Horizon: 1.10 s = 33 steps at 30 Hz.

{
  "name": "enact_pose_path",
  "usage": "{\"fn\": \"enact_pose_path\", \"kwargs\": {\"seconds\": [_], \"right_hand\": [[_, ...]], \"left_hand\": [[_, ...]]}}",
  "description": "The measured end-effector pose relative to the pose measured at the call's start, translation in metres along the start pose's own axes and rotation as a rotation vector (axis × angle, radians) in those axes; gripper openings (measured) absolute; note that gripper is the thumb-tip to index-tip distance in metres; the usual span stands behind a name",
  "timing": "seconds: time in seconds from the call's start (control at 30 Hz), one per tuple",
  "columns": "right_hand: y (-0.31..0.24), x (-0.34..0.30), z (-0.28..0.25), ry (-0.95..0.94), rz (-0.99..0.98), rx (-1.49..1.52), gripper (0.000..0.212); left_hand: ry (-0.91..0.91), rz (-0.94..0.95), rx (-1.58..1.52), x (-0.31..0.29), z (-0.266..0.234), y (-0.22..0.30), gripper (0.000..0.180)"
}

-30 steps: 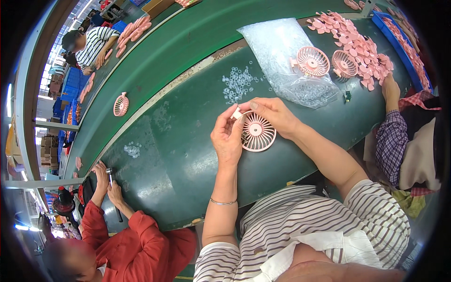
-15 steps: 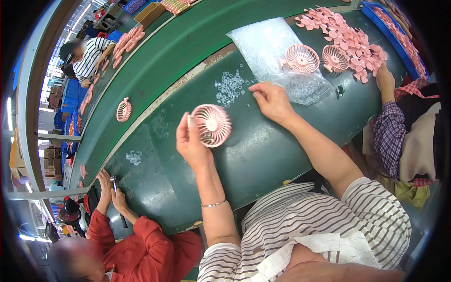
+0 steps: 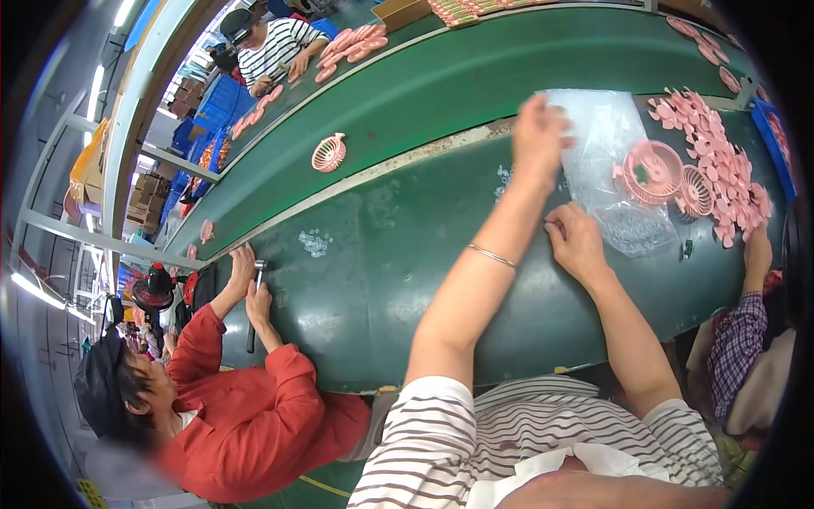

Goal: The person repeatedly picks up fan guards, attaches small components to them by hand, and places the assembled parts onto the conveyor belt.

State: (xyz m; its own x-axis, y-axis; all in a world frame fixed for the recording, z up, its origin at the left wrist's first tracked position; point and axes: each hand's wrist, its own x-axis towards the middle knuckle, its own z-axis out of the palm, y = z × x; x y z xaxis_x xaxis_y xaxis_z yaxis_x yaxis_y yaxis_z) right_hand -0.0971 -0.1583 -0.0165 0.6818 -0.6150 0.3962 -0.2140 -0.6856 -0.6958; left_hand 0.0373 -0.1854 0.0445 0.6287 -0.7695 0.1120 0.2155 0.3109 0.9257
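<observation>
My left hand (image 3: 541, 140), blurred by motion, reaches over the far table edge beside the clear plastic bag (image 3: 593, 136). Its fingers are apart and nothing shows in them. Closer to me, my right hand (image 3: 578, 242) is low over the table with thumb and forefinger pinched; whatever is between them is too small to make out. My left forearm partly covers a pile of small clear rings (image 3: 504, 180). Right of my hands, a pink fan cage (image 3: 651, 172) lies on the bag, next to a second pink cage (image 3: 696, 192). More clear rings fill the bag's near end.
Pink fan blades (image 3: 716, 157) are heaped at the right, where another person's hand (image 3: 757, 250) touches them. A pink cage (image 3: 329, 153) lies on the green belt (image 3: 407, 110). At left, a person in red holds a hammer (image 3: 253, 314) near more rings (image 3: 315, 243).
My left hand has swung far and right, and the pink cage it held is no longer seen in it. My right hand stays pinched near the bag. The view has shifted left.
</observation>
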Motion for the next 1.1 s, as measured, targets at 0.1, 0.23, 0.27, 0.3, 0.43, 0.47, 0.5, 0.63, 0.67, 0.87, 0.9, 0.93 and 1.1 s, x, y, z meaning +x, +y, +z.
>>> {"fn": "enact_pose_path", "kwargs": {"seconds": [0.1, 0.23, 0.27, 0.3, 0.43, 0.47, 0.5, 0.63, 0.67, 0.87, 0.9, 0.93, 1.1], "right_hand": [[-0.003, 0.003, -0.004, 0.011, 0.043, 0.066, 0.008], [-0.010, 0.005, -0.004, 0.019, 0.081, 0.105, 0.006], [-0.011, 0.005, -0.004, 0.029, 0.087, 0.102, 0.006], [-0.017, 0.004, -0.002, -0.004, 0.083, 0.116, 0.006], [-0.012, 0.006, -0.004, -0.058, 0.135, 0.173, 0.005], [-0.009, 0.005, -0.004, -0.052, 0.146, 0.188, 0.004], [-0.001, 0.006, -0.005, -0.037, 0.177, 0.188, 0.005], [0.003, 0.009, -0.011, -0.060, 0.274, 0.315, 0.008], [0.003, 0.010, -0.010, -0.065, 0.292, 0.310, 0.008], [-0.006, 0.010, -0.005, -0.162, 0.355, 0.424, 0.010], [-0.006, 0.011, -0.008, -0.161, 0.377, 0.425, 0.011], [-0.009, 0.009, -0.008, -0.159, 0.401, 0.430, 0.012], [-0.015, 0.006, -0.012, -0.154, 0.385, 0.412, 0.011]], "left_hand": [[0.418, 0.422, 0.906, 0.040, -0.088, 0.016, 0.038], [0.988, 0.345, 1.600, 0.053, -0.232, 0.054, 0.053], [1.011, 0.262, 1.695, 0.049, -0.259, 0.060, 0.055], [1.104, 0.263, 1.792, 0.041, -0.292, 0.068, 0.044], [0.805, 0.343, 2.168, 0.015, -0.337, 0.081, 0.021], [0.668, 0.411, 2.171, 0.013, -0.324, 0.084, 0.021], [0.529, 0.425, 2.074, 0.011, -0.292, 0.080, 0.017], [0.253, 0.466, 1.687, -0.070, -0.172, 0.080, 0.016], [0.158, 0.388, 1.599, -0.093, -0.153, 0.074, 0.017], [0.108, -0.094, 0.693, -0.154, -0.095, 0.041, 0.023], [0.169, -0.028, 0.654, -0.155, -0.092, 0.042, 0.023], [0.230, 0.125, 0.683, -0.152, -0.094, 0.043, 0.022], [0.155, 0.101, 1.188, -0.153, -0.116, 0.040, 0.031]]}}
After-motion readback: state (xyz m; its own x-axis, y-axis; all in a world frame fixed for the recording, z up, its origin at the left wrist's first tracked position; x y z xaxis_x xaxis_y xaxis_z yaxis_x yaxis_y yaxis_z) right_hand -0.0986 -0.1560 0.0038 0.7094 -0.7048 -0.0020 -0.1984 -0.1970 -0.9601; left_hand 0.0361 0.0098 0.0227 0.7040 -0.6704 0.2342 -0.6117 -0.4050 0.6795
